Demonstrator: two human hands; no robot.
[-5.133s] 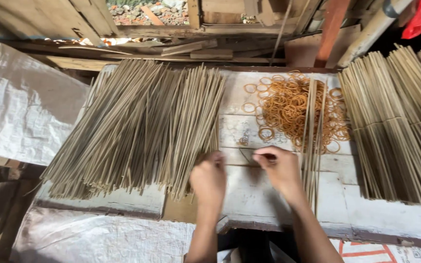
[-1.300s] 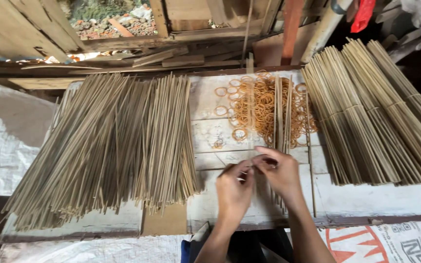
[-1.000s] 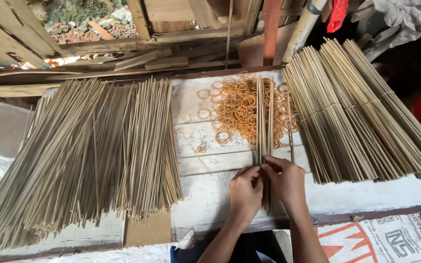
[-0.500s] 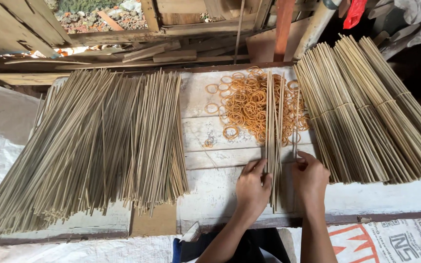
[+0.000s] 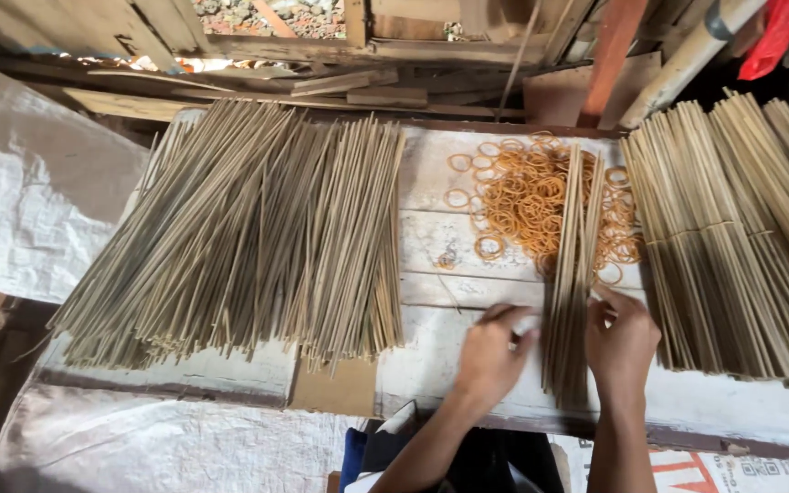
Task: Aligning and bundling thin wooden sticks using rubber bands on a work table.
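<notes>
The small bundle of thin bamboo sticks (image 5: 570, 274) lies lengthwise on the white-painted wooden surface (image 5: 454, 246), running from the pile of orange rubber bands (image 5: 527, 205) at its far end down to the near edge of the surface.

Left hand (image 5: 493, 354): positioned just left of the bundle's near end, palm down on the surface. The fingers are loosely spread and extended toward the bundle, with the fingertips at its left flank. The hand is open and grips nothing.

Right hand (image 5: 621, 340): positioned just right of the bundle's near end. The fingers are curled slightly inward, with the fingertips against the bundle's right flank. The hand is not closed around the sticks.

The two hands bracket the bundle between them.

Surrounding items:
- A large fanned heap of loose sticks (image 5: 248, 228) covers the left portion of the surface, well apart from the hands.
- Tied stick bundles (image 5: 732, 237) are stacked at the right, near the right hand.
- White woven sacking (image 5: 20, 183) lies at the far left.
- Wooden planks (image 5: 358, 87) lie beyond the surface.
</notes>
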